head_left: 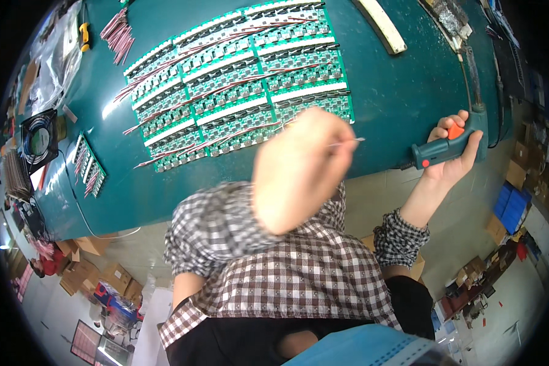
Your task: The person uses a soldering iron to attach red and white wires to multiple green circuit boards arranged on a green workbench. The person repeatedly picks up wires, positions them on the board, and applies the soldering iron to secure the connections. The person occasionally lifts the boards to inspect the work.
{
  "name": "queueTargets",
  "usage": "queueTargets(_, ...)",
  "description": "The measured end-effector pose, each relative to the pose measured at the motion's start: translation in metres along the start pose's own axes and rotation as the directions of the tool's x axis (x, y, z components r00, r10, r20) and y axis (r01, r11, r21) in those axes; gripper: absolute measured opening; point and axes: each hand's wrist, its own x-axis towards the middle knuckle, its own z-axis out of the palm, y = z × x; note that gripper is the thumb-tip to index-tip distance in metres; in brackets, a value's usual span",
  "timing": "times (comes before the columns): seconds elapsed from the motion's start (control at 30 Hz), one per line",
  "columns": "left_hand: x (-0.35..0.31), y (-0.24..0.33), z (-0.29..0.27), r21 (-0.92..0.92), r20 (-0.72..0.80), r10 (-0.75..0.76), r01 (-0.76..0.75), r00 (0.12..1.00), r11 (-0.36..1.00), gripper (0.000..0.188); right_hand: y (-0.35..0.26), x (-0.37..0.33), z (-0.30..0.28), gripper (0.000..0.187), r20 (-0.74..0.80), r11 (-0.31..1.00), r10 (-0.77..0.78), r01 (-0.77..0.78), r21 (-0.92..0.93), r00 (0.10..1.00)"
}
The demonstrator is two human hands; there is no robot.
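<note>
My left hand [305, 165] is smeared by motion, over the near edge of a panel of green circuit boards [226, 119]. Its thumb and forefinger are pinched on a thin, pale wire [360, 139], whose end pokes out to the right. Rows of white strips, black parts and red-and-white wires [195, 147] run across the panel. At the right, my right hand [448, 146] is wrapped around the handle of a green soldering gun [480, 134] with an orange trigger [454, 130]. The gun's metal tip [468, 70] reaches toward a stained metal piece [448, 21] at the back.
Bundled red-and-white wires [117, 35], a yellow-handled screwdriver [84, 36] and a plastic bag [58, 52] lie at the back left. A black fan [38, 140] and a small board [90, 165] are farther left. A pale bar [381, 25] lies behind the panel's right side.
</note>
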Motion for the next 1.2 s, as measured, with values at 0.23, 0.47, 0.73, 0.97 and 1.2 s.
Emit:
queueTargets(0.23,0.015,-0.006,0.077,0.177,0.064,0.21,-0.218,0.976,0.96,0.013,0.006,0.006,-0.006,0.043,0.059,0.998,-0.042,0.045,-0.045,0.997)
queueTargets(0.47,0.016,-0.015,0.074,0.339,0.07,0.218,-0.229,0.973,0.912,0.016,0.012,0.002,-0.003,0.044,0.007,0.983,-0.107,0.106,-0.151,0.994)
queueTargets(0.73,0.082,-0.009,-0.047,0.708,-0.009,0.396,-0.274,0.918,0.651,0.042,0.01,0.001,-0.005,0.039,-0.088,0.964,-0.164,0.14,-0.226,0.983)
queueTargets(0.97,0.165,-0.069,-0.081,0.516,0.188,-0.02,-0.082,0.982,0.853,0.072,0.022,0.005,0.013,0.042,-0.223,0.911,-0.262,0.165,-0.378,0.939)
queueTargets(1.2,0.179,-0.072,-0.079,0.254,0.322,-0.019,-0.068,0.947,0.965,0.056,0.025,-0.001,-0.015,0.035,-0.096,0.942,-0.231,0.198,-0.272,0.968)
